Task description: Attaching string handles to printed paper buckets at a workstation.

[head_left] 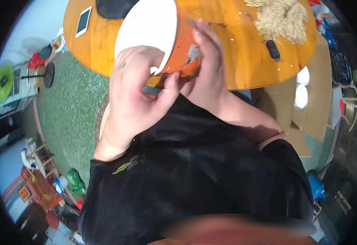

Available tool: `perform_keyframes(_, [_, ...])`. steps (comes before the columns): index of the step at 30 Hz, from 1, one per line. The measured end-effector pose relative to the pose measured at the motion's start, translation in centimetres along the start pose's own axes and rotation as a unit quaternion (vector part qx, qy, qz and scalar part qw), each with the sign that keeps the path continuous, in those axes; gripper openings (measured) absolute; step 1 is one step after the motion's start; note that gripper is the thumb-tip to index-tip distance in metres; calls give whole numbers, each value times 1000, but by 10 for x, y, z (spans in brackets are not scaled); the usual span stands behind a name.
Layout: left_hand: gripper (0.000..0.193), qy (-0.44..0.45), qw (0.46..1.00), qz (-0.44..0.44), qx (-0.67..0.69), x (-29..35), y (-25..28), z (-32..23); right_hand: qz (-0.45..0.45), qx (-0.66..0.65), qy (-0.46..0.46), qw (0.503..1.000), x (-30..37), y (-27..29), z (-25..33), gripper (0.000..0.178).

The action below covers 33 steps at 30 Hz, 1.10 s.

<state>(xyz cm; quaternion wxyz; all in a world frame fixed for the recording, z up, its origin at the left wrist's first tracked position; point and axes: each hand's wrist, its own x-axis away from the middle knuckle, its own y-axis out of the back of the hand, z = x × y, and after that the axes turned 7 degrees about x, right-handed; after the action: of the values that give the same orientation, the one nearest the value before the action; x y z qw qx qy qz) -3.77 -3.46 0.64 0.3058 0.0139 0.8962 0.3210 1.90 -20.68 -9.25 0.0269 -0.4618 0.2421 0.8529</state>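
Note:
I hold a round container (pixel 183 45) with an orange side and a white circular face, tilted above the near edge of the wooden table. A grey, worn-looking patch and darker marks show on its orange side. My left hand (pixel 135 79) has its fingers bent over the edge of the white face, the thumb against the lower orange side. Beside the thumb, the white edge looks ragged. My right hand (pixel 211 61) cups the container from the right, with its fingertips on the upper orange side. The container's far side and underside are hidden.
On the round wooden table (pixel 243 61) lie a white phone (pixel 84 22), a black object (pixel 115 8), a beige yarn bundle (pixel 280 18) and a small black fob (pixel 273 50). Cardboard (pixel 315 94) with white round pieces (pixel 301 96) lies right. A green fan (pixel 4 81) stands left.

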Motion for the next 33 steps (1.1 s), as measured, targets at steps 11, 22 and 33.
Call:
perform_keyframes(11, [36,-95,985,37,-142,-5,10,11,194,-74,-126,970,-16,46,-14,80])
perform_keyframes(22, [25,-75,974,96,-193,-14,10,8,314,283,79,903,-72,168,-192,11])
perform_keyframes(33, [27,-93,973,53,-204,-11,3,15,348,304,131,877,-82,155,-169,9])
